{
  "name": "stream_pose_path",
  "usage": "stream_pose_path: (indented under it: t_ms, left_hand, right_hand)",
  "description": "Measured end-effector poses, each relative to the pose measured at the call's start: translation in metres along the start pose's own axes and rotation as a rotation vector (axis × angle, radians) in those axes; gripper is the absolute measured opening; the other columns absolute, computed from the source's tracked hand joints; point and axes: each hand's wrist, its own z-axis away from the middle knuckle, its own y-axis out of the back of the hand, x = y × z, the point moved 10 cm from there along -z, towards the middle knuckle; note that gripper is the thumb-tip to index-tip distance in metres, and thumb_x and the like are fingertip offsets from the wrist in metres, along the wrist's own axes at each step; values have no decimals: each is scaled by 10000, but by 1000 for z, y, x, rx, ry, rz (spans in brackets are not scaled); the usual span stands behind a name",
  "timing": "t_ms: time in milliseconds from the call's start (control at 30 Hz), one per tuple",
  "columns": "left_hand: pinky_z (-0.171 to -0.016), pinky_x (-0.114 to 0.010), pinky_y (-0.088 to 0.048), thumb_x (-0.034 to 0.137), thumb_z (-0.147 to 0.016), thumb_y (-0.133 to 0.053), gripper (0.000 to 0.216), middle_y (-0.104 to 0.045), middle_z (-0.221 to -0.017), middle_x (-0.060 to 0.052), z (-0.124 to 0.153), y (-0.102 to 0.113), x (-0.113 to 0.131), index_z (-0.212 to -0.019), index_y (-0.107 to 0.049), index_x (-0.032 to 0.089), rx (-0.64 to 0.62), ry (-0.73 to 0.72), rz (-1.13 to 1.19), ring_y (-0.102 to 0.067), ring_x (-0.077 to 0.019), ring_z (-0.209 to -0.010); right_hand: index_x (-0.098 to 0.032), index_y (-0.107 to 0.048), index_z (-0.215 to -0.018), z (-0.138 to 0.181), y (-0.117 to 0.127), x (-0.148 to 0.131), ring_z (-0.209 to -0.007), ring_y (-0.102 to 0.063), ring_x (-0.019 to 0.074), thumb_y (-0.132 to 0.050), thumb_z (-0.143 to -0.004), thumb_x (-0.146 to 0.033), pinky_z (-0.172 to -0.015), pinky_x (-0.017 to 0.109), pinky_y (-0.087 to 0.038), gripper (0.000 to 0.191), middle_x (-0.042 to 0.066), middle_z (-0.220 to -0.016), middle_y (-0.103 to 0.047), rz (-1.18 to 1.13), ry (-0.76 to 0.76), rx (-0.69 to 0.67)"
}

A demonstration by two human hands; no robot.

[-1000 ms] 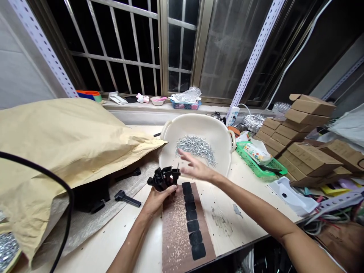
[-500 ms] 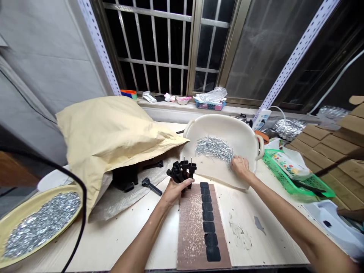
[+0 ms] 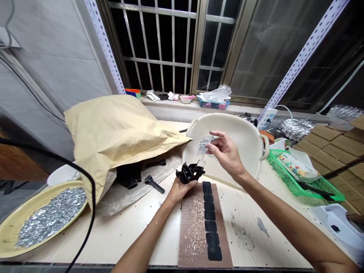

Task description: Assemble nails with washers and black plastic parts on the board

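Observation:
My left hand (image 3: 178,190) is closed around several black plastic parts (image 3: 189,173) with thin metal pins standing up from them. Just above and to the right, my right hand (image 3: 227,154) pinches what looks like a thin metal pin, its lower end pointing toward the black parts. Behind the right hand, a heap of loose silvery pins (image 3: 203,145) lies in a cream plastic basin (image 3: 244,138), partly hidden by the fingers. Under and in front of my left hand is a brown board (image 3: 193,231) bearing a column of black rounded-square pads (image 3: 211,226).
A large tan sack (image 3: 119,132) lies open at left, black parts in its mouth. One loose black part (image 3: 154,184) rests before it. A yellow tray (image 3: 5,246) of metal washers stands far left, crossed by a black cable (image 3: 92,197). A green basket (image 3: 338,195) and cardboard boxes (image 3: 338,151) stand right.
My right hand has come up out of the pin heap and moved left, over the black parts. My left hand has tilted the parts, so their pins lean to the right.

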Motion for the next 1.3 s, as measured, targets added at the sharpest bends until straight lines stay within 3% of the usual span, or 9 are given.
stream_pose_path:
  t_ms: [167, 367, 500, 567, 667, 733, 833, 1067, 1300]
  left_hand:
    - [-909, -357, -413, 277, -678, -727, 386, -686, -1045, -69, 4, -7, 7, -1041, -662, 162, -28, -20, 44, -596, -253, -998]
    - [-810, -322, -447, 267, -660, -732, 288, -704, -893, -47, 2, -1, 5, -914, -677, 143, 14, -22, 23, -619, -221, -856]
    - [-851, -338, -448, 276, -646, -740, 359, -704, -955, -62, 0, 5, 5, -974, -670, 147, 34, -18, 35, -619, -234, -920]
    - [-879, -352, -442, 295, -651, -737, 372, -701, -987, -72, 0, 9, 6, -988, -673, 152, 50, -5, 23, -616, -244, -953]
    - [-878, -372, -452, 331, -659, -730, 352, -703, -977, -84, 2, 13, 6, -958, -687, 151, 79, 38, 4, -625, -259, -949]
    - [-861, -372, -464, 341, -655, -734, 353, -706, -959, -87, 4, 14, 7, -949, -690, 150, 94, 57, 18, -633, -261, -932]
    - [-839, -353, -474, 333, -644, -746, 356, -708, -943, -87, 5, 13, 12, -944, -692, 149, 115, 61, 17, -636, -252, -912]
    - [-793, -310, -475, 308, -647, -753, 326, -701, -894, -63, 6, -2, 23, -923, -673, 154, 115, 43, 67, -639, -203, -837]
    - [-634, -263, -469, 317, -591, -783, 347, -669, -708, -46, 7, -6, 21, -829, -634, 114, 114, 153, 254, -622, -149, -636]
  right_hand:
    - [-220, -502, -1116, 6, -45, -2, -696, -618, 108, -533, -861, -294, -699, 282, -510, 268, -14, -787, -625, 42, 65, -101]
    - [-229, -591, -1043, 19, -61, 0, -803, -624, 131, -544, -856, -252, -761, 288, -487, 194, 11, -898, -665, 263, 168, -112]
    - [-244, -645, -992, 23, -63, -1, -881, -617, 142, -536, -873, -270, -831, 307, -452, 163, 9, -946, -682, 364, 226, -180]
    - [-237, -638, -1036, 18, -44, 10, -936, -602, 148, -508, -889, -309, -832, 305, -451, 209, 21, -1010, -669, 412, 183, -186]
    - [-206, -627, -1068, 10, 25, 65, -979, -585, 156, -403, -927, -343, -800, 277, -446, 298, 51, -1064, -647, 781, -162, -101]
    - [-181, -669, -955, 20, 75, 110, -926, -607, 176, -411, -914, -332, -772, 270, -434, 302, 64, -939, -675, 1052, -460, -114]
    - [-141, -688, -751, 44, 119, 155, -832, -637, 231, -556, -818, -342, -715, 293, -434, 249, 100, -755, -676, 1186, -690, -157]
    - [-117, -673, -958, 72, 122, 195, -949, -620, 225, -513, -819, -217, -759, 275, -429, 235, 166, -997, -669, 1311, -842, -196]
    - [-61, -679, -923, 70, 128, 162, -922, -633, 291, -448, -806, -94, -722, 334, -442, 261, 226, -941, -654, 1373, -772, -186]
